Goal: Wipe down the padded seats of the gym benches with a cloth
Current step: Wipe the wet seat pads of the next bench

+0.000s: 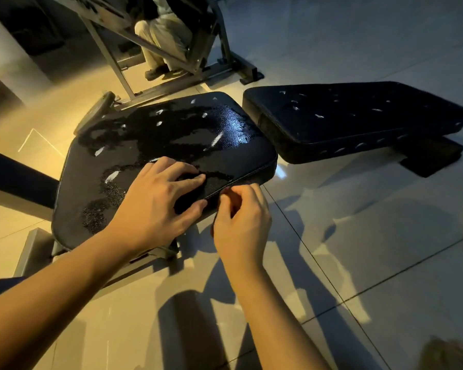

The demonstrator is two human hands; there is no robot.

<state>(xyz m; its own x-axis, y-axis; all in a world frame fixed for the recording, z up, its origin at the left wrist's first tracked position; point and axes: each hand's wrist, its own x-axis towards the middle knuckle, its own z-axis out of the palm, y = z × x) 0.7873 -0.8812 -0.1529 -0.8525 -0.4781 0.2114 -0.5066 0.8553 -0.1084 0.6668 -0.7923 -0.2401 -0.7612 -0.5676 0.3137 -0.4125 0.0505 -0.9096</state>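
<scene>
Wiping the near seat pad (72, 188): left hand (155, 201) clamps a dark cloth (191, 194), right hand (239, 217) apparently pinches its hanging edge. Advise overlapping strokes across wet patches (150, 134).

Dim scene, warm light from the left, bluish glare on the seat pad (233, 124), wide-angle bending at edges
</scene>
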